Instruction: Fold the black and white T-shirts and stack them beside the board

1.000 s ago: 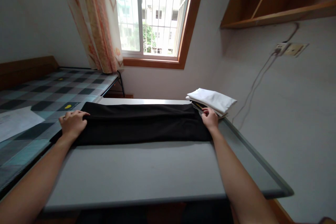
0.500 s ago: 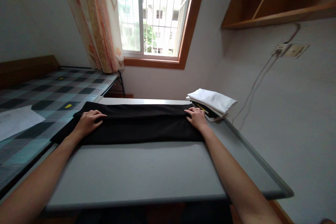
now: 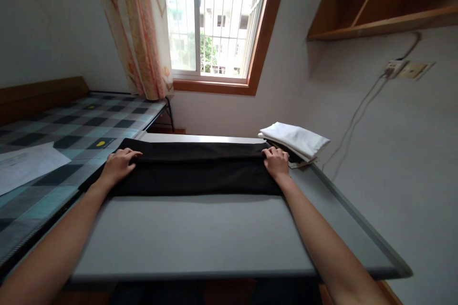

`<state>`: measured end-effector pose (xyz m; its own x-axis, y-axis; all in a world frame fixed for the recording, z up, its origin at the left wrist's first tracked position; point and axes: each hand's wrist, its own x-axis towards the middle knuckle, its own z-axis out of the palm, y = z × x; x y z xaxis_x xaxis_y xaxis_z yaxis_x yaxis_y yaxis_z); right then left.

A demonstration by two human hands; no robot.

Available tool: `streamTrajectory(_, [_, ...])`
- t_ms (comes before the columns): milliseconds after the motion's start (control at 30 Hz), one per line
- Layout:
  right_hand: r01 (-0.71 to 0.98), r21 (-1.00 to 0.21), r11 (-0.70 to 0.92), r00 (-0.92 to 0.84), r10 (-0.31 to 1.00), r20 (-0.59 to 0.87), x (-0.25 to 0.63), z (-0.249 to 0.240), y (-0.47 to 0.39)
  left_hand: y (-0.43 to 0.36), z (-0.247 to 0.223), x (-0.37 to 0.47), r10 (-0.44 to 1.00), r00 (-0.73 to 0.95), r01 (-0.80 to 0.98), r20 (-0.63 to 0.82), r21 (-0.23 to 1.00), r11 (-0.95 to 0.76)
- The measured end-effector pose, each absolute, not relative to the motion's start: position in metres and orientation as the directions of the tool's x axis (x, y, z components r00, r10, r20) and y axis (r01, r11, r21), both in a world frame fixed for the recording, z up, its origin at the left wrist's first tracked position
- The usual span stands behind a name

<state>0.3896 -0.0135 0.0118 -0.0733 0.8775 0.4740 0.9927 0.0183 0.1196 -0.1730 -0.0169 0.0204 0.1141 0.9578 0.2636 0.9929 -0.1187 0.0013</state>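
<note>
Long cloth [image 3: 200, 176]: plain black, no print seen. Tabletop [image 3: 196, 233]: pale grey, edge strip [image 3: 372, 228] a darker grey. Folded cloth at upper right [image 3: 295, 138]: plain white. Mattress [image 3: 53, 128]: checked — charcoal, mid-grey and pale blue-green squares; on dark squares, small yellow motifs [image 3: 100, 144]. Paper [image 3: 32, 164]: white, faint grey marks, too small to read. Curtain [image 3: 143, 33]: cream ground, orange tulip-like flowers, salmon-orange vertical band. Window surround [image 3: 266, 28]: orange-brown. Headboard [image 3: 43, 95] and wall shelf [image 3: 386, 26]: brown — shelf interior darker. Wall [image 3: 411, 152]: greyish white. Socket plate [image 3: 415, 70]: cream.
</note>
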Motion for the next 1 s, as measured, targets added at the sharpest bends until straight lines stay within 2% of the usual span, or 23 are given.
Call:
streamTrajectory(133, [1.000,-0.010,-0.009,0.014,0.811,0.584,0.399,0.019,-0.020,-0.023,0.025,-0.179,0.934,-0.069,0.998,0.350,0.023,0.065])
streamTrajectory(200, [0.999,-0.035,0.009,0.014,0.797,0.603,0.405,0.022,-0.022,-0.025,0.028,-0.179,0.904,-0.148,0.989,0.402,0.062,0.134])
streamTrajectory(267, [0.998,-0.038,0.040,-0.013,0.840,0.542,0.410,0.020,-0.023,-0.026,0.029,-0.178,0.895,-0.178,0.984,0.410,0.075,0.161])
streamTrajectory(400, [0.990,-0.098,0.101,-0.063,0.939,0.338,0.421,0.010,-0.020,-0.026,0.030,-0.175,0.953,-0.144,0.989,0.266,0.009,0.147])
streamTrajectory(500, [0.984,-0.139,0.114,-0.055,0.927,0.370,0.427,0.008,-0.019,-0.027,0.031,-0.174,0.947,-0.183,0.982,0.265,0.001,0.189])
streamTrajectory(633, [0.984,-0.134,0.114,-0.045,0.901,0.432,0.428,0.010,-0.021,-0.029,0.032,-0.173,0.891,-0.239,0.968,0.387,0.024,0.250])
streamTrajectory(733, [0.988,-0.122,0.094,-0.043,0.928,0.369,0.426,0.011,-0.023,-0.029,0.034,-0.172,0.924,-0.227,0.971,0.308,-0.004,0.240])
streamTrajectory(800, [0.990,-0.111,0.088,-0.039,0.922,0.386,0.425,0.012,-0.023,-0.029,0.035,-0.171,0.939,-0.228,0.971,0.257,-0.005,0.237])
streamTrajectory(933, [0.991,-0.118,0.068,0.003,0.853,0.521,0.427,0.018,-0.025,-0.032,0.040,-0.167,0.887,-0.284,0.956,0.365,0.036,0.291])
streamTrajectory(1000, [0.991,-0.119,0.055,0.012,0.868,0.496,0.427,0.021,-0.026,-0.033,0.042,-0.166,0.875,-0.293,0.952,0.385,0.039,0.302])
